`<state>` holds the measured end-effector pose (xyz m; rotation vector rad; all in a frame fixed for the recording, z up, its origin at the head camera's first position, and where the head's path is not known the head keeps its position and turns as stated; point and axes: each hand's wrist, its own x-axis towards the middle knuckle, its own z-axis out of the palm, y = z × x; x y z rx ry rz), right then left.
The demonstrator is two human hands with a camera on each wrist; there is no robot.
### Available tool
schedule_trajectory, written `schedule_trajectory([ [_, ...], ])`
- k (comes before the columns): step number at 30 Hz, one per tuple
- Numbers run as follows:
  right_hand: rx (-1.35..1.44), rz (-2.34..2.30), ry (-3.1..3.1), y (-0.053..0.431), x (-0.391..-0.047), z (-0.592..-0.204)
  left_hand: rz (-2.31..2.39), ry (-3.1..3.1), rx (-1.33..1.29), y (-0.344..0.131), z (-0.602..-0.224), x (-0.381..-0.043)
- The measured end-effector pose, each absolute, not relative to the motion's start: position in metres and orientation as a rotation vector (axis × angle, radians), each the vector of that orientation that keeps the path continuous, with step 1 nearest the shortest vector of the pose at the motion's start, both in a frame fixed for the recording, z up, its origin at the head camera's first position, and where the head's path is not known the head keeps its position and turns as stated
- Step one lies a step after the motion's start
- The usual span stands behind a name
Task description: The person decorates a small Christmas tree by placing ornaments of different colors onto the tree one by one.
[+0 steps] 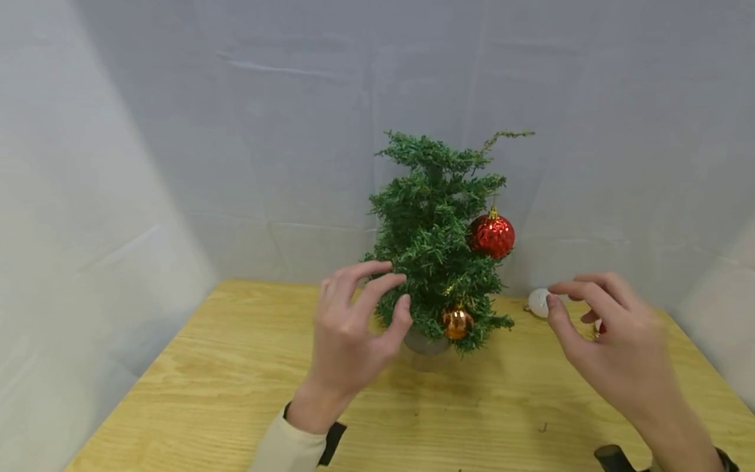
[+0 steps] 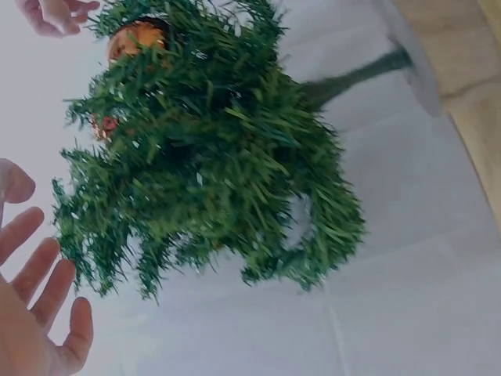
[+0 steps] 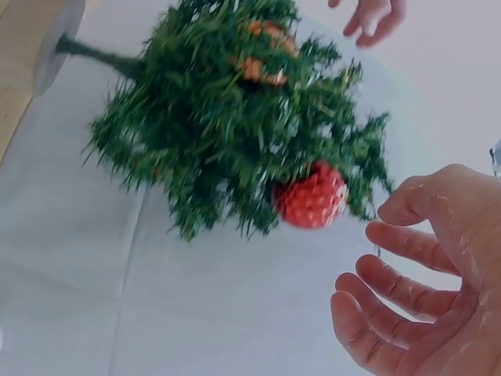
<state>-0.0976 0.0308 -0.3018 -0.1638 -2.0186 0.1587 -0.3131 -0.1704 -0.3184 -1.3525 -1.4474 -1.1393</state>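
Observation:
A small green artificial Christmas tree [image 1: 430,229] stands on a round grey base [image 1: 426,343]. On its right side hangs a shiny red ball ornament [image 1: 494,237], and lower down an orange-copper one [image 1: 457,322]. My left hand [image 1: 354,314] is raised in front of the tree's lower left, fingers loosely bent and holding nothing. My right hand [image 1: 613,334] hovers right of the tree, clear of the red ball [image 3: 313,197] in the right wrist view. Its thumb and index tips are close together, with nothing plainly held between them.
Behind my right hand, a white ball ornament [image 1: 539,303] lies on the wooden table [image 1: 194,387]. A bit of another red ornament [image 1: 600,326] shows past the fingers. A tiny hook [image 1: 542,427] lies near the front. White sheeting [image 1: 295,131] encloses the back and sides.

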Motion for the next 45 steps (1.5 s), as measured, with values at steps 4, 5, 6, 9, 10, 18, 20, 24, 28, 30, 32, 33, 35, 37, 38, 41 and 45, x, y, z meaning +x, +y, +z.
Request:
schedule_trajectory([
  [4,-0.19,0.139,-2.011,0.043,-0.09,-0.305,-1.148,-1.497,-1.375,-0.175,-0.325,-0.32],
  [5,-0.203,0.125,-2.022,0.045,-0.088,-0.306,-1.142,-1.511,-1.379,-0.176,-0.326,-0.321],
  [6,-0.214,0.12,-2.027,0.048,-0.086,-0.306,-1.14,-1.528,-1.384,-0.177,-0.328,-0.322],
  [9,-0.245,0.1,-2.046,0.054,-0.081,-0.308,-1.13,-1.572,-1.405,-0.179,-0.332,-0.325],
  [10,-0.261,0.095,-2.059,0.055,-0.079,-0.309,-1.122,-1.583,-1.411,-0.18,-0.333,-0.326],
  [18,-0.353,0.074,-2.064,0.073,-0.072,-0.317,-1.071,-1.623,-1.476,-0.182,-0.338,-0.331],
  [20,-0.368,0.07,-2.067,0.078,-0.071,-0.32,-1.076,-1.618,-1.491,-0.182,-0.339,-0.331],
  [24,-0.419,0.047,-2.085,0.086,-0.068,-0.325,-1.106,-1.594,-1.519,-0.181,-0.34,-0.331],
  [28,-0.459,0.034,-2.097,0.095,-0.066,-0.33,-1.105,-1.593,-1.538,-0.18,-0.341,-0.331],
  [30,-0.477,0.034,-2.101,0.099,-0.066,-0.333,-1.093,-1.597,-1.542,-0.179,-0.341,-0.33],
  [32,-0.494,0.031,-2.108,0.103,-0.066,-0.335,-1.09,-1.605,-1.552,-0.178,-0.341,-0.329],
  [33,-0.5,0.03,-2.112,0.106,-0.066,-0.337,-1.087,-1.607,-1.556,-0.178,-0.341,-0.329],
  [35,-0.514,0.024,-2.127,0.111,-0.065,-0.34,-1.085,-1.614,-1.567,-0.178,-0.341,-0.329],
  [37,-0.527,0.026,-2.146,0.117,-0.065,-0.342,-1.084,-1.619,-1.575,-0.177,-0.341,-0.329],
  [38,-0.538,0.028,-2.157,0.119,-0.064,-0.343,-1.082,-1.62,-1.577,-0.177,-0.341,-0.329],
  [41,-0.576,0.049,-2.188,0.126,-0.063,-0.346,-1.093,-1.605,-1.574,-0.175,-0.34,-0.328],
  [45,-0.633,0.091,-2.227,0.135,-0.062,-0.353,-1.132,-1.566,-1.568,-0.173,-0.339,-0.33],
])
